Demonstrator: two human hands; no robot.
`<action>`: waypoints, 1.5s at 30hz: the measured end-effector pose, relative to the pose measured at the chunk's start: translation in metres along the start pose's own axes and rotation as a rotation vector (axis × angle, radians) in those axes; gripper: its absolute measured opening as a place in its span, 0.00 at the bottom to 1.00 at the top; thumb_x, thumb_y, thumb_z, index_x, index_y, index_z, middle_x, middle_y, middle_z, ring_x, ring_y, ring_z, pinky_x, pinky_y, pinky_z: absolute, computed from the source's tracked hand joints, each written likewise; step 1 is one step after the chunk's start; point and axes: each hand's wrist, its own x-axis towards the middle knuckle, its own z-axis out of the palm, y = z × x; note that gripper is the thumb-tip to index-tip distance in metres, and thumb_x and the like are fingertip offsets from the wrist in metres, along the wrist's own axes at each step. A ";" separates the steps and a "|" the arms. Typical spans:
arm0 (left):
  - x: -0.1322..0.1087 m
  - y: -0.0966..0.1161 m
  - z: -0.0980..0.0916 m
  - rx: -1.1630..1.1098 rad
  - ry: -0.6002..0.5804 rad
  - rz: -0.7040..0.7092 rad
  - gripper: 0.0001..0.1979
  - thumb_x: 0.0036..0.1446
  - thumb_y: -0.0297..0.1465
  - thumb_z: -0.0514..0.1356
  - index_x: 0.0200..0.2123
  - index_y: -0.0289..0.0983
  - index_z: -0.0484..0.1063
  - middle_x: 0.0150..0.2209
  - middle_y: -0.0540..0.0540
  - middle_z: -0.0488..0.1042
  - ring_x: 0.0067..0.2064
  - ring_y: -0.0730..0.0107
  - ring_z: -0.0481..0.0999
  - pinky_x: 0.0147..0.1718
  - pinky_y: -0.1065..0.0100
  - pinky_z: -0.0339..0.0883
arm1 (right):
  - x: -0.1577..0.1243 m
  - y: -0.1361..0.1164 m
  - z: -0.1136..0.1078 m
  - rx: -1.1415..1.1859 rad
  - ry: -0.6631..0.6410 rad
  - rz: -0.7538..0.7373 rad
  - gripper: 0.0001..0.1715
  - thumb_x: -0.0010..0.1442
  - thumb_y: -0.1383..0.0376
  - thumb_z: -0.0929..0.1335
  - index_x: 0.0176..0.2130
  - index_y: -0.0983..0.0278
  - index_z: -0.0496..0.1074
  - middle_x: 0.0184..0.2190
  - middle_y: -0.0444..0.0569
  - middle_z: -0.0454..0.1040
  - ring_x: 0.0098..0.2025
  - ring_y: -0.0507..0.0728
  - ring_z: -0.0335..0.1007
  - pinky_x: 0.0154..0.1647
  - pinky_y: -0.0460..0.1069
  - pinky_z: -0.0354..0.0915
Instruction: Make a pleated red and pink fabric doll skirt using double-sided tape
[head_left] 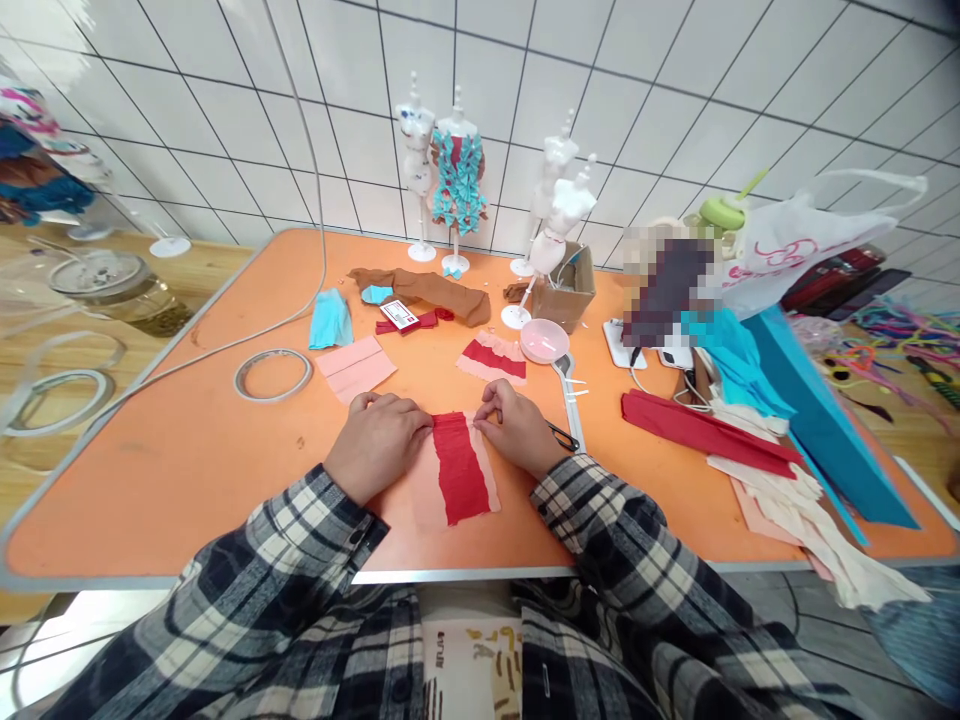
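Observation:
A strip of red crepe paper (460, 470) lies lengthwise over a sheet of pink crepe paper (427, 490) near the front of the orange table. My left hand (381, 440) pinches the upper left edge of the layered paper, thumb and fingertips together. At the upper right corner, my right hand (519, 425) pinches the pink edge. A dark-handled tool (564, 437), probably scissors, lies partly hidden beneath the right hand. Just beyond the hands is another pink piece with a red band (495, 360). A plain pink sheet (357, 368) rests near the left hand.
Small white dress forms (568, 210) stand at the back, one covered in blue bows (459, 180). A pink bowl (545, 341) sits before a cardboard box (574, 290). A tape roll (273, 375) lies left. Folded red paper (705, 432) and blue paper (847, 440) lie right.

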 end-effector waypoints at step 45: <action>-0.010 0.051 0.034 0.045 0.129 0.141 0.18 0.68 0.33 0.50 0.54 0.30 0.69 0.49 0.35 0.73 0.51 0.54 0.68 0.48 0.55 0.61 | 0.057 -0.056 -0.010 -0.681 -0.390 0.239 0.26 0.52 0.71 0.71 0.50 0.74 0.68 0.47 0.64 0.75 0.50 0.66 0.73 0.43 0.51 0.68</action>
